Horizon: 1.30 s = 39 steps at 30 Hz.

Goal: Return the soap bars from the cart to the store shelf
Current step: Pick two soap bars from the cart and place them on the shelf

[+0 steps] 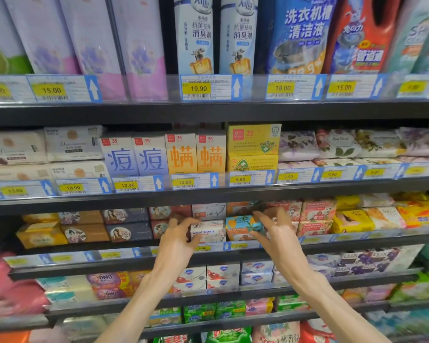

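Both my hands reach into the third shelf down (124,262), where boxed soap bars stand in rows. My left hand (177,240) curls its thumb and fingers around the left side of a white "Goat Soap" box (208,232) standing on the shelf. My right hand (274,230) pinches the right end of an orange and teal goat soap box (239,229) right beside the white one. More goat soap boxes (315,219) sit stacked behind and to the right. No cart is in view.
Above is a shelf of boxed soaps (181,154) with price tags (185,181) on a clear rail; higher up stand tall detergent bottles (300,33). Below are more shelves of wrapped soaps (223,273). Each shelf edge juts out in front of my forearms.
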Tool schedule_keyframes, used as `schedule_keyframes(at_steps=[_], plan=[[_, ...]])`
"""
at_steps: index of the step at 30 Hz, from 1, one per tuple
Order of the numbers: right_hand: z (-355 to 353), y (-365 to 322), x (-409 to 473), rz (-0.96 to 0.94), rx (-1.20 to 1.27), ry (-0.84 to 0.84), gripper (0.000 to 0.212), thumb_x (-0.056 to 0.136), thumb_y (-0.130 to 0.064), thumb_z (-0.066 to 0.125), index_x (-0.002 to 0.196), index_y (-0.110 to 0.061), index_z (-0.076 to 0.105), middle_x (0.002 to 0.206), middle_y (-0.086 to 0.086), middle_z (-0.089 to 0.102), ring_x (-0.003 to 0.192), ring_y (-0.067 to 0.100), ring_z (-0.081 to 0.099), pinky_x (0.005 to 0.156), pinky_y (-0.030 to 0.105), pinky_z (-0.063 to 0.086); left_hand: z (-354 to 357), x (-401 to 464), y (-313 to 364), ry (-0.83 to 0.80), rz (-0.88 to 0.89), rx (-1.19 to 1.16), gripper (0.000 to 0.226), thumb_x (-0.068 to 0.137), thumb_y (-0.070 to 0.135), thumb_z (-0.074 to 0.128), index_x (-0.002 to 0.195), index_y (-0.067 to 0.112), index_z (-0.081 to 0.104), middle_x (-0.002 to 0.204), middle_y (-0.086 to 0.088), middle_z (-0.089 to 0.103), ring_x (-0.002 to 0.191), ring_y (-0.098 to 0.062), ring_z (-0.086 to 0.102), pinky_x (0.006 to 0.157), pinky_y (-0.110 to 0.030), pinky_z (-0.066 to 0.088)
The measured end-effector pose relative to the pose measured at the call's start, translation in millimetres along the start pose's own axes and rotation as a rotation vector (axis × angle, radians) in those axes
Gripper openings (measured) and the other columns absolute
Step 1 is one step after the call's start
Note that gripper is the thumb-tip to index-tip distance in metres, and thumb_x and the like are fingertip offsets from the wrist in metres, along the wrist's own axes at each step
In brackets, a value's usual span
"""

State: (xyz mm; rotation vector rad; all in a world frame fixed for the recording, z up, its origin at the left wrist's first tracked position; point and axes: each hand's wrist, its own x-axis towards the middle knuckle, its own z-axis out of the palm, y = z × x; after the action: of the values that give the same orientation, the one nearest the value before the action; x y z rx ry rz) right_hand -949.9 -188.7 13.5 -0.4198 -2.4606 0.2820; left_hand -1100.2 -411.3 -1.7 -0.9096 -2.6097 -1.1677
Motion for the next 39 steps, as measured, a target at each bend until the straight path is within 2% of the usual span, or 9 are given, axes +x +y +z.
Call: schedule_keyframes(at_steps=[2,9,14,18,20,25,29,39], plan=[[2.0,-1.2,-0.1,-0.02,-0.049,0.006,0.05,0.084,-0.031,0.075,0.131,-0.018,0.062,0.105,0.004,0.051,0.097,0.025,0.053,0.068,0.037,0.057,-0.4,0.0,-1.6,0.015,0.005,0.021,0.032,0.091,0.034,0.069,0.121,0.039,0.06,0.111,0.005,0.048,0.075,-0.004,0.062,0.074,-0.026,0.061],[5.8,-2.3,-3.6,-0.006,-0.073,0.005,0.051,0.078,-0.03,0.082,0.125,-0.017,0.065,0.099,0.005,0.054,0.081,0.024,0.061,0.053,0.033,0.054,-0.2,-1.1,-5.0,0.042,0.028,0.061,0.031,0.091,0.035,0.068,0.121,0.041,0.058,0.11,0.006,0.05,0.075,-0.003,0.062,0.072,-0.026,0.061],[10.4,-4.4,-6.2,0.06,-0.086,-0.101,0.042,0.091,-0.029,0.068,0.132,-0.021,0.059,0.121,0.008,0.053,0.073,0.027,0.068,0.06,0.037,0.058,-1.0,-1.6,-5.7,0.028,0.013,0.061,0.032,0.092,0.033,0.068,0.122,0.039,0.059,0.113,0.006,0.049,0.076,-0.004,0.062,0.074,-0.026,0.061],[7.0,-13.7,-10.5,0.055,-0.125,-0.028,0.035,0.087,-0.019,0.072,0.122,-0.02,0.066,0.107,0.005,0.048,0.082,0.027,0.06,0.053,0.035,0.056,-0.7,-1.4,-4.1,0.031,0.017,0.05,0.031,0.091,0.032,0.069,0.12,0.039,0.06,0.111,0.006,0.048,0.076,-0.003,0.062,0.075,-0.026,0.061],[7.1,-18.3,-10.0,-0.013,-0.155,-0.003,0.032,0.084,-0.015,0.073,0.116,-0.019,0.069,0.101,0.003,0.05,0.09,0.025,0.056,0.054,0.033,0.056,-1.8,-0.5,-1.8,0.025,0.015,0.038,0.03,0.091,0.032,0.069,0.118,0.039,0.061,0.11,0.006,0.048,0.076,-0.003,0.062,0.076,-0.026,0.06],[12.7,-24.1,-12.5,-0.166,-0.098,-0.051,0.03,0.092,-0.025,0.064,0.122,-0.024,0.066,0.107,-0.002,0.054,0.093,0.02,0.057,0.059,0.032,0.058,-2.6,0.6,2.2,0.006,-0.021,0.046,0.029,0.091,0.033,0.069,0.118,0.038,0.062,0.11,0.005,0.049,0.077,-0.005,0.063,0.077,-0.028,0.061],[12.1,-22.4,-14.4,-0.124,-0.102,-0.047,0.031,0.093,-0.027,0.062,0.123,-0.027,0.064,0.108,-0.001,0.051,0.093,0.019,0.055,0.059,0.031,0.058,0.9,4.4,8.8,-0.008,-0.042,0.063,0.03,0.091,0.034,0.07,0.119,0.036,0.062,0.11,0.002,0.052,0.08,-0.01,0.065,0.079,-0.03,0.061],[14.7,-17.0,-18.5,-0.085,-0.099,-0.082,0.036,0.093,-0.027,0.061,0.129,-0.028,0.059,0.112,0.002,0.048,0.096,0.022,0.056,0.064,0.035,0.06,9.5,3.5,6.8,0.004,-0.048,0.138,0.037,0.092,0.042,0.065,0.127,0.035,0.057,0.114,0.0,0.052,0.076,-0.014,0.067,0.071,-0.035,0.061]])
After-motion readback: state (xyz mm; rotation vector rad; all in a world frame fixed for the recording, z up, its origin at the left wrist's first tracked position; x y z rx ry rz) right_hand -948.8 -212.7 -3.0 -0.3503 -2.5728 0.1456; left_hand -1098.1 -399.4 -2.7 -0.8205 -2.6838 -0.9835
